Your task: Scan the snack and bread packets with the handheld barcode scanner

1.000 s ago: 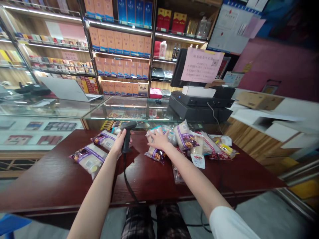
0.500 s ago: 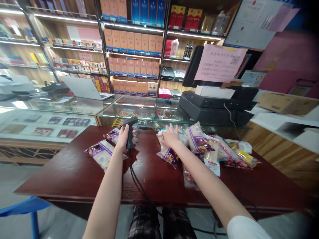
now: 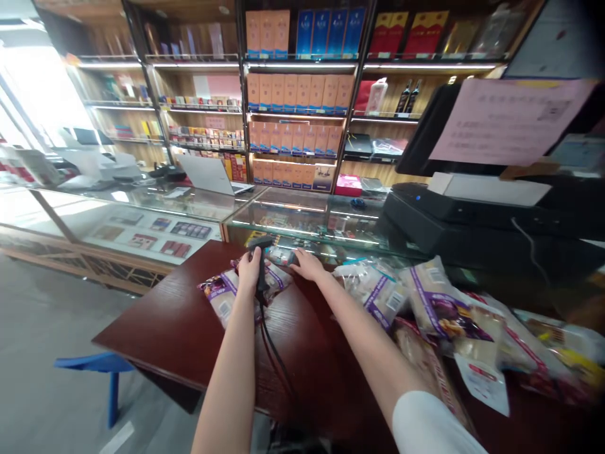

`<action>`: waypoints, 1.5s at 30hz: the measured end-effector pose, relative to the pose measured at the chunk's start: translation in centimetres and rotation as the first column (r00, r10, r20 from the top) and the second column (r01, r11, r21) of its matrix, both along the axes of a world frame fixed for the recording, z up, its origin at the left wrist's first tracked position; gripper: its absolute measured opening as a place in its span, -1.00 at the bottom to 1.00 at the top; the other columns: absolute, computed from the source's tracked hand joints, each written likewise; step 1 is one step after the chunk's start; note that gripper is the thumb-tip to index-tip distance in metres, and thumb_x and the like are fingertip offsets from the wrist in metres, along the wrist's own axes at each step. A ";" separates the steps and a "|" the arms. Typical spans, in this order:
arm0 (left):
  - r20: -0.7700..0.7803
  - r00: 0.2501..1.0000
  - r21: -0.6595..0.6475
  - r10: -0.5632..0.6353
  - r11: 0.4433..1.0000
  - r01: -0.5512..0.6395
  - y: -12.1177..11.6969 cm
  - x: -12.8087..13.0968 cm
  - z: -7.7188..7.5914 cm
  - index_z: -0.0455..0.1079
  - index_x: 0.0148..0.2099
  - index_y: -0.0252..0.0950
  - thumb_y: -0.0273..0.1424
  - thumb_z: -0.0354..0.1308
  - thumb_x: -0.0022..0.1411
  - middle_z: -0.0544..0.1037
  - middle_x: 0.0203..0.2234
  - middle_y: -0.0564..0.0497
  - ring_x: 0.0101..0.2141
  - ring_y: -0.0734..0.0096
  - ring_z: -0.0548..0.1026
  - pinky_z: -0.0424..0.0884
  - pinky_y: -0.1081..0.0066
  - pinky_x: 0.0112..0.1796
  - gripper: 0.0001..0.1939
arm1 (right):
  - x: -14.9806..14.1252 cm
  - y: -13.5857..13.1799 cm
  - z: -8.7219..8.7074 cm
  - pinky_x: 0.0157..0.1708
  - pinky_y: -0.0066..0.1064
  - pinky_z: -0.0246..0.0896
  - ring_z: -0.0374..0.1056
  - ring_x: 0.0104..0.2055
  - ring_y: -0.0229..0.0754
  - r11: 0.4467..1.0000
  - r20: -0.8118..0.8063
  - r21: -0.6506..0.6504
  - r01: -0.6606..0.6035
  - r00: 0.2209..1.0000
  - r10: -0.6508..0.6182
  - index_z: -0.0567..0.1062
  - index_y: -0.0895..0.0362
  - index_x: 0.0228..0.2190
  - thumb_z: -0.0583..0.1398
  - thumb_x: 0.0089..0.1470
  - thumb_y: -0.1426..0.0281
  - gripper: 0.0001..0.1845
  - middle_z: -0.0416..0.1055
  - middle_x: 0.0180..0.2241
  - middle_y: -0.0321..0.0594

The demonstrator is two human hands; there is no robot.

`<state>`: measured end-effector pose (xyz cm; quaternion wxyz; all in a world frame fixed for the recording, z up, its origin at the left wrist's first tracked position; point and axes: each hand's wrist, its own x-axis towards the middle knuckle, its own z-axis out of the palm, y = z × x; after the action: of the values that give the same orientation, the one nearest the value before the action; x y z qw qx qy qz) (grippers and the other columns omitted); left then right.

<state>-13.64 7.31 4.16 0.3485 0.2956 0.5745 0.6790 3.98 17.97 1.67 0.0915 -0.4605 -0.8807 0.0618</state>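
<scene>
My left hand (image 3: pixel 249 270) is wrapped round the grip of a black barcode scanner (image 3: pixel 261 252), whose cord trails down over the table. The scanner's head points to the right. My right hand (image 3: pixel 308 265) is close by, fingers closed on the end of a small clear packet (image 3: pixel 280 255) in front of the scanner. Beneath the scanner lie two purple-and-clear food bags, one at the left (image 3: pixel 221 296) and one partly behind the scanner (image 3: pixel 278 277). To the right of my right forearm is a heap of similar bags, including a purple one with a food picture (image 3: pixel 437 299).
The dark red table (image 3: pixel 155 321) meets a glass display counter (image 3: pixel 302 217). A black till with a monitor (image 3: pixel 428 135) stands at the right. A laptop (image 3: pixel 208 175) sits on the counter. Shelves of boxes line the back, and a blue stool (image 3: pixel 99 362) is at the lower left.
My right hand has left the bags in the middle and moved left towards the scanner, its spread fingers now closed. My left hand still holds the scanner. The view has turned and shifted.
</scene>
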 end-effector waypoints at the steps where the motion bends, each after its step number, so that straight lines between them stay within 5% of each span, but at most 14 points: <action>1: 0.000 1.000 -0.011 -0.004 1.000 0.004 0.1 0.1 -0.1 0.31 -0.25 -0.31 -0.17 0.15 0.30 0.52 -0.44 -0.04 -0.48 0.31 0.58 0.43 0.45 -0.57 -0.72 | -0.7 0.3 -0.4 0.22 -0.20 0.05 0.13 0.32 0.05 1.000 -0.036 -0.029 0.001 0.999 -0.002 0.22 0.14 0.24 0.14 0.22 0.15 -0.36 0.08 0.34 0.06; 6: 0.008 0.999 0.006 -0.036 0.999 0.036 0.3 0.0 -0.6 0.30 -0.25 -0.30 -0.11 0.21 0.24 0.52 -0.46 -0.04 -0.50 0.31 0.56 0.42 0.42 -0.56 -0.66 | -2.7 0.4 -1.0 -0.01 -0.30 0.22 0.36 0.10 -0.01 0.995 -0.170 -0.103 0.008 0.985 -0.025 0.30 0.18 0.07 0.22 0.14 0.16 -0.45 0.39 0.09 0.05; 11: 0.025 0.999 0.003 -0.020 1.000 0.020 0.2 0.0 -0.5 0.31 -0.25 -0.30 -0.08 0.21 0.23 0.53 -0.46 -0.06 -0.49 0.29 0.56 0.43 0.39 -0.54 -0.64 | -1.9 -0.2 -0.1 -0.06 -0.32 0.23 0.39 0.02 -0.01 0.999 -0.101 -0.032 0.020 0.995 -0.023 0.26 0.23 0.06 0.25 0.11 0.26 -0.45 0.34 0.07 0.07; 16: 0.038 0.994 0.047 -0.098 0.994 0.097 -0.2 1.1 0.3 0.29 -0.20 -0.30 -0.06 0.20 0.23 0.58 -0.31 -0.11 -0.53 0.43 0.52 0.40 0.46 -0.58 -0.61 | 2.3 -1.3 3.2 -0.06 -0.29 0.27 0.41 -0.04 -0.01 0.994 0.067 0.113 -0.002 0.998 -0.005 0.34 0.25 0.02 0.22 0.04 0.47 -0.53 0.22 0.10 0.09; 21: 0.029 0.958 0.110 -0.286 0.953 0.281 -0.9 3.9 1.0 0.25 -0.18 -0.29 0.00 0.17 0.22 0.59 -0.26 -0.12 -0.56 0.52 0.47 0.37 0.51 -0.62 -0.56 | 8.6 -3.7 6.2 0.07 -0.26 0.25 0.28 0.12 -0.01 0.944 -0.065 0.322 0.063 0.997 -0.045 0.31 0.19 0.09 0.15 0.03 0.53 -0.46 0.14 0.18 0.02; 28: -0.075 0.869 0.126 -0.489 0.860 0.495 -1.6 7.7 0.8 0.23 -0.10 -0.26 0.12 0.14 0.16 0.59 -0.27 -0.07 -0.60 0.57 0.42 0.35 0.53 -0.62 -0.44 | 15.0 -6.0 3.8 0.20 -0.17 0.16 0.17 0.22 0.03 0.890 -0.283 0.395 0.230 0.952 -0.120 0.27 0.16 0.16 0.09 0.07 0.53 -0.42 0.16 0.17 0.01; 33: -0.137 0.830 0.131 -0.541 0.820 0.557 -2.1 8.9 0.6 0.22 -0.12 -0.26 0.10 0.14 0.17 0.58 -0.25 -0.08 -0.53 0.56 0.45 0.40 0.52 -0.56 -0.47 | 14.7 -6.3 2.8 0.17 -0.16 0.20 0.20 0.20 0.01 0.908 -0.254 0.372 0.191 0.962 -0.098 0.27 0.10 0.18 0.08 0.07 0.53 -0.38 0.17 0.18 -0.04; 45: -0.200 0.835 0.104 -0.512 0.837 0.538 -2.2 9.8 0.1 0.22 -0.15 -0.26 0.10 0.14 0.15 0.54 -0.39 0.02 -0.57 0.55 0.42 0.37 0.50 -0.58 -0.47 | 14.2 -6.9 3.0 0.17 -0.17 0.17 0.18 0.18 0.01 0.924 -0.216 0.350 0.155 0.973 -0.082 0.28 0.13 0.18 0.06 0.06 0.57 -0.38 0.18 0.20 -0.04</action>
<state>-3.84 5.15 4.25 0.4492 0.5232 0.4429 0.5730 18.18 11.09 4.71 0.2659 -0.4798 -0.8338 -0.0629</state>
